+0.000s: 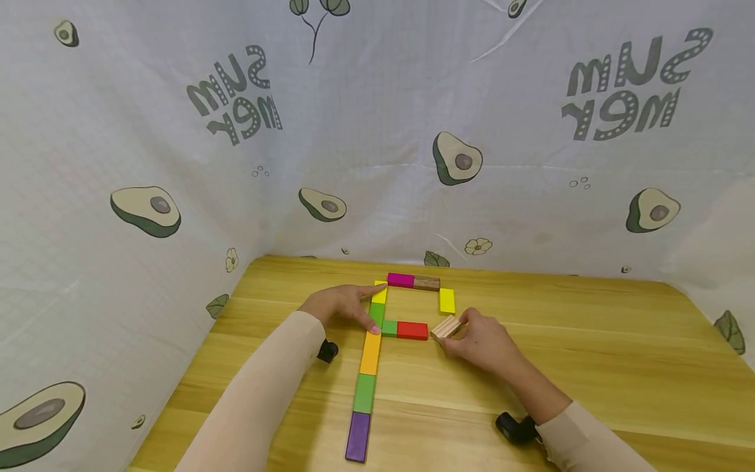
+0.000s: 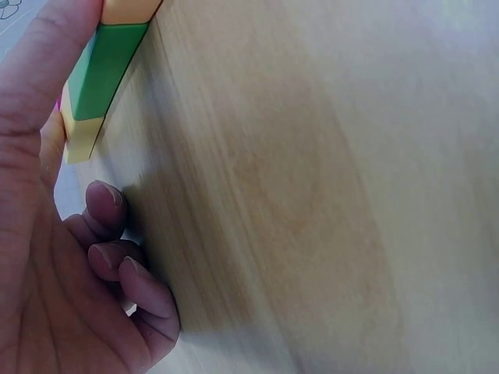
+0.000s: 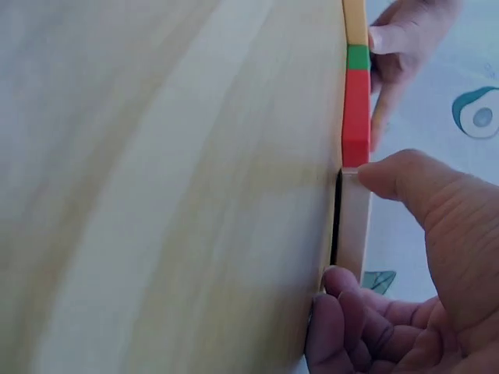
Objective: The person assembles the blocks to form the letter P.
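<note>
My right hand [image 1: 488,344] pinches a striped, light wooden block [image 1: 446,326] between thumb and fingers. The block lies at a slant close to the end of a red block [image 1: 412,331]. My left hand [image 1: 344,305] touches the column of blocks, its index finger at the yellow block [image 1: 379,293] on top and its thumb near where a green block [image 1: 377,314] meets an orange block [image 1: 370,354]. In the left wrist view the other fingers [image 2: 148,296] curl loosely at the table. A small green block [image 1: 390,328] joins the column to the red one.
Lower in the column are another green block [image 1: 364,393] and a purple block [image 1: 357,436]. Magenta [image 1: 400,280] and brown [image 1: 426,283] blocks form the top row, with a yellow block [image 1: 447,301] at its right. A printed curtain [image 1: 377,131] hangs behind the wooden table [image 1: 619,367].
</note>
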The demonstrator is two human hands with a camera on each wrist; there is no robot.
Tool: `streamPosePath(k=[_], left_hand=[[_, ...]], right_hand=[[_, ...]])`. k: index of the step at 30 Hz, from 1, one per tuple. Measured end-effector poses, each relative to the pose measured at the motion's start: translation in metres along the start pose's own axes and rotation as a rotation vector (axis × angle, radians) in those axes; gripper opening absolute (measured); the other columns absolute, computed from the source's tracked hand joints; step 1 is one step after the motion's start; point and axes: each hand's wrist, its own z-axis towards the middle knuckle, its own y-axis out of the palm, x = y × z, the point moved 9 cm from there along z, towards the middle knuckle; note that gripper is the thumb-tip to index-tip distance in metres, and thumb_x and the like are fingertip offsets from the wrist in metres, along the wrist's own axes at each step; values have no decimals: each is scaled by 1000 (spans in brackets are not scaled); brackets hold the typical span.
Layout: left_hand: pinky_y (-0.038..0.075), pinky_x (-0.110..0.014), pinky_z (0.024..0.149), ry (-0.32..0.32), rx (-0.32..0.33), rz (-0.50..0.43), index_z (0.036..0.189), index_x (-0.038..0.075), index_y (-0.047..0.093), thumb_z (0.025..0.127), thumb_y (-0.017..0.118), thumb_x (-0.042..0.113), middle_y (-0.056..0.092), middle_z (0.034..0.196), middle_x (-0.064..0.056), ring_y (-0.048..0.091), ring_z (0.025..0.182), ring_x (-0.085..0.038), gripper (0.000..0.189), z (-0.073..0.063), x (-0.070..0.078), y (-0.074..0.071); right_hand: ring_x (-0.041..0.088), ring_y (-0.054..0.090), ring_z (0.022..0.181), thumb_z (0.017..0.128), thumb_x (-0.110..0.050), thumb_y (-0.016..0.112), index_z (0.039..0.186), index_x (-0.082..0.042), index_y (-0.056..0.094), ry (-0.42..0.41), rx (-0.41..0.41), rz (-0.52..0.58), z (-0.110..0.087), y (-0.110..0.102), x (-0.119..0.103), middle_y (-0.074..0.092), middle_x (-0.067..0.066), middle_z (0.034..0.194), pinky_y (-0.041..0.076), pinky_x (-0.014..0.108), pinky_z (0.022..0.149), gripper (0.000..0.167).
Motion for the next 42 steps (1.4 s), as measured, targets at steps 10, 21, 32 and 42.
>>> streamPosePath(k=[10, 21, 32, 42], left_hand=[[19, -63, 127, -5, -3, -16, 153, 59, 30, 63, 94, 55, 20, 173, -3, 20, 157, -35, 111, -1, 2, 0], [19, -63, 127, 4, -3, 2, 154, 58, 28, 63, 93, 57, 20, 173, -2, 21, 157, -35, 111, 0, 2, -1], [18, -63, 127, 10, -16, 5, 155, 58, 27, 63, 93, 57, 18, 173, -1, 19, 158, -34, 114, 0, 1, 0], [17, -64, 126, 21, -15, 0, 156, 56, 27, 64, 93, 56, 18, 173, -2, 18, 158, -34, 113, -3, 1, -1]], right_hand=[[16, 42, 57, 84, -48, 80, 115, 0, 57, 8, 16, -70, 1, 1, -2, 43, -1, 62, 31, 26, 51, 62], [14, 38, 54, 85, -50, 79, 119, -1, 57, 10, 14, -89, 3, 2, -2, 39, -2, 60, 30, 26, 50, 63], [16, 47, 57, 84, -51, 79, 121, -1, 57, -2, 14, -68, 3, 2, 0, 52, 1, 64, 35, 27, 52, 67], [17, 49, 59, 84, -53, 78, 124, -2, 56, 19, 4, -62, 5, 3, 2, 54, 2, 66, 36, 27, 53, 69]])
